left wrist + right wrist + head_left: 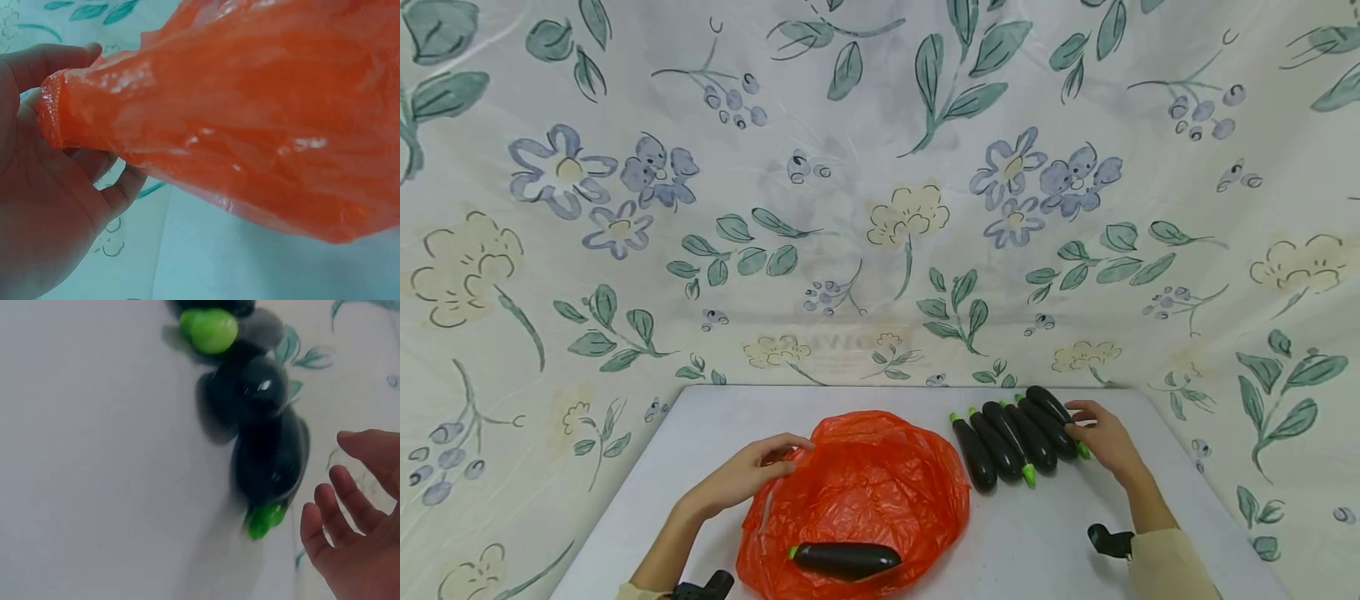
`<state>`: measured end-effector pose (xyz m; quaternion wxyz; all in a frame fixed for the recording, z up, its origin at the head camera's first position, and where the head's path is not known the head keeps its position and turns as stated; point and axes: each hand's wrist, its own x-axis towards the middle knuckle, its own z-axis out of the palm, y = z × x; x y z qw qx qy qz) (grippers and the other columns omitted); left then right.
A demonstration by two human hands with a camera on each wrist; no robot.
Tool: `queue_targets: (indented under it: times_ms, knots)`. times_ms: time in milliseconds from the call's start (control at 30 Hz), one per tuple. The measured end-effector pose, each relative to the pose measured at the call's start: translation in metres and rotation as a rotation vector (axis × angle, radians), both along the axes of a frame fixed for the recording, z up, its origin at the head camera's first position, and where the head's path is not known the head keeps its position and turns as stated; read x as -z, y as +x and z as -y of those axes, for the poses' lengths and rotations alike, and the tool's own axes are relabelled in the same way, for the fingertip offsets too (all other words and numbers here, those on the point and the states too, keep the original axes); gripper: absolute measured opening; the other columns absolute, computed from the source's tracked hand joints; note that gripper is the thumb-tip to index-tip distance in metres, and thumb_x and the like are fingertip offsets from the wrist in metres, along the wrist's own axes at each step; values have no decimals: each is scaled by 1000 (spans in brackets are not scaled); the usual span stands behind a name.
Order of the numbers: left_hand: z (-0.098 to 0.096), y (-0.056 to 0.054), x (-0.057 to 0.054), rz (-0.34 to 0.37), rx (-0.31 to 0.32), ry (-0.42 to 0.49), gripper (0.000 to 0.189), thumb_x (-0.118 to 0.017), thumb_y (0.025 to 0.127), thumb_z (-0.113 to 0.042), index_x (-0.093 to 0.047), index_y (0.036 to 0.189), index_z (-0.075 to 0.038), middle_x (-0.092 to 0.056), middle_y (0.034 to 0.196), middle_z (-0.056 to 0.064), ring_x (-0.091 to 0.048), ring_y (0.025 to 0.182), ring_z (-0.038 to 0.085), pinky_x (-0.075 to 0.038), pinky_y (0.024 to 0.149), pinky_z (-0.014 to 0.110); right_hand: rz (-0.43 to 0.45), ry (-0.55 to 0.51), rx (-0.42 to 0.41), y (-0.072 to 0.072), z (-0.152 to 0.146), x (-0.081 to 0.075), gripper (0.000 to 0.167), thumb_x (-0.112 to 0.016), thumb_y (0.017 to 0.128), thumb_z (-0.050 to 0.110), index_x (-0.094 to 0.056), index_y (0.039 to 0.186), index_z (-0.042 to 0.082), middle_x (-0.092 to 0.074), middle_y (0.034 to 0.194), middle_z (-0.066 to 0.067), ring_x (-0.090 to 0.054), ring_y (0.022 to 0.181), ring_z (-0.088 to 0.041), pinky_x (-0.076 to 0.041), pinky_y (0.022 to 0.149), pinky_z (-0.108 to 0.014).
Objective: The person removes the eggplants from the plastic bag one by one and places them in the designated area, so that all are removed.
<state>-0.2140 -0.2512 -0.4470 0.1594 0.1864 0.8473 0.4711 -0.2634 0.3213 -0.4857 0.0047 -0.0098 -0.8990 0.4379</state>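
My left hand (752, 471) is at the left rim of a red plastic bag (880, 475), and the bag's gathered edge lies between its thumb and fingers (128, 190). Inside the bag's open mouth lies one dark eggplant (847, 560) with a green stem end. To the right of the bag, several more eggplants (973, 454) lie side by side in a slanted row. Beside the right end of that row is my right hand (1108, 442). In the right wrist view its fingers (356, 500) are spread and loosely bent, holding nothing, apart from the nearest eggplant (269, 456).
Everything lies on a white table (1030, 533). A floral cloth (880, 208) hangs behind the table and at both sides. Black wrist devices (1108, 540) are worn on both forearms.
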Motion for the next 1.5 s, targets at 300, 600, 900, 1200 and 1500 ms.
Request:
queue_targets:
  times_ms: [300, 600, 900, 1200, 1500]
  knots:
    - [1, 2, 0, -8, -2, 3, 33, -56, 103, -21, -61, 135, -15, -60, 132, 11, -55, 113, 30, -50, 93, 42, -87, 10, -167, -5, 56, -27, 38, -64, 98, 15, -57, 134, 5, -63, 107, -11, -61, 95, -25, -50, 77, -35]
    - [1, 1, -2, -2, -2, 8, 33, -55, 103, -20, -60, 135, -14, -60, 131, 12, -55, 111, 30, -49, 92, 41, -37, -17, -441, 3, 118, -52, 34, -69, 95, 24, -63, 127, 13, -63, 97, -5, -59, 83, -25, -53, 66, -35]
    - [0, 2, -4, -10, 1, 9, 33, -55, 103, -21, -60, 135, -14, -60, 131, 12, -55, 110, 30, -50, 90, 40, 59, 10, -625, 10, 164, -55, 31, -69, 94, 22, -65, 124, 21, -65, 102, -1, -61, 89, -24, -57, 76, -43]
    - [-3, 1, -3, -9, 10, 11, 33, -55, 103, -19, -59, 136, -14, -59, 134, 12, -56, 111, 30, -51, 92, 41, 143, 74, -837, 17, 206, -54, 35, -74, 91, 24, -66, 125, 19, -66, 102, 7, -62, 92, -15, -54, 79, -28]
    - [-6, -1, -3, -5, 4, -6, 33, -55, 103, -21, -60, 136, -16, -57, 138, 12, -55, 115, 29, -50, 94, 39, 325, 80, -991, 29, 231, -49, 39, -75, 90, 20, -64, 127, 13, -67, 106, 0, -60, 95, -14, -54, 75, -26]
